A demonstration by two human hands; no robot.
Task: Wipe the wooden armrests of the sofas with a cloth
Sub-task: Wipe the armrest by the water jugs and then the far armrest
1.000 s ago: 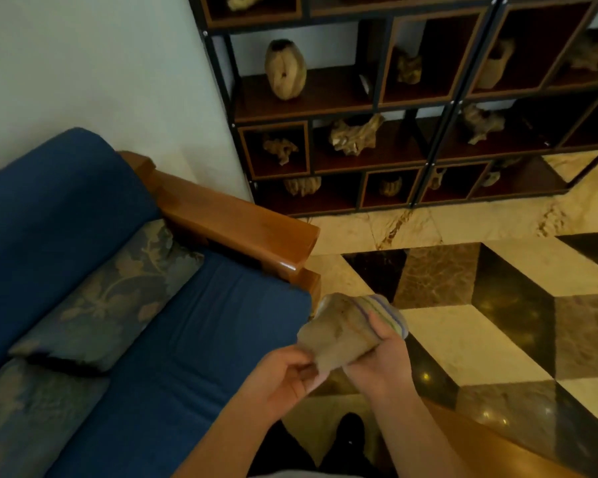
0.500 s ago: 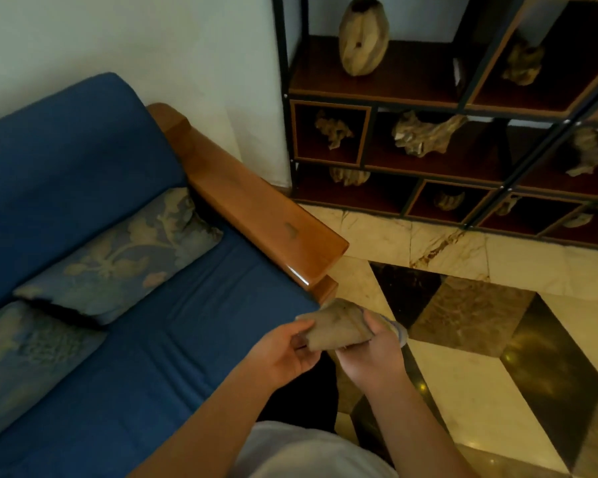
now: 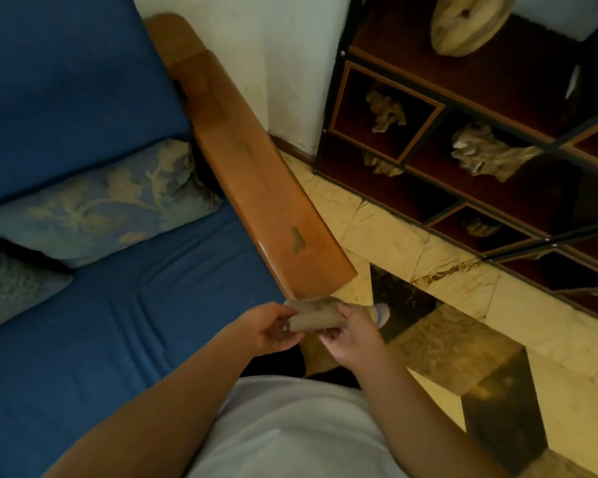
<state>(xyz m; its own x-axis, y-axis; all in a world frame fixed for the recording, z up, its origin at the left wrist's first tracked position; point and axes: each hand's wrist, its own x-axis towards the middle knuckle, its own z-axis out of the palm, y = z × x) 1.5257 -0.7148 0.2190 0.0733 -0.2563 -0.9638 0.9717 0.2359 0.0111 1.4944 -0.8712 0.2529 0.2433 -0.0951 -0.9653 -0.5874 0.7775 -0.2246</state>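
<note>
The blue sofa (image 3: 125,305) fills the left; its wooden armrest (image 3: 256,188) runs along its right side, carrying a dark smudge (image 3: 297,239). Just below the armrest's near end, the left hand (image 3: 268,327) and right hand (image 3: 351,334) both pinch the folded cloth (image 3: 313,317), apparently readying a pad for wiping.

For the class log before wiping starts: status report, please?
Left hand and right hand both gripping folded cloth. Cloth just below front end of wooden armrest, not on top. Armrest top unobstructed.
</note>
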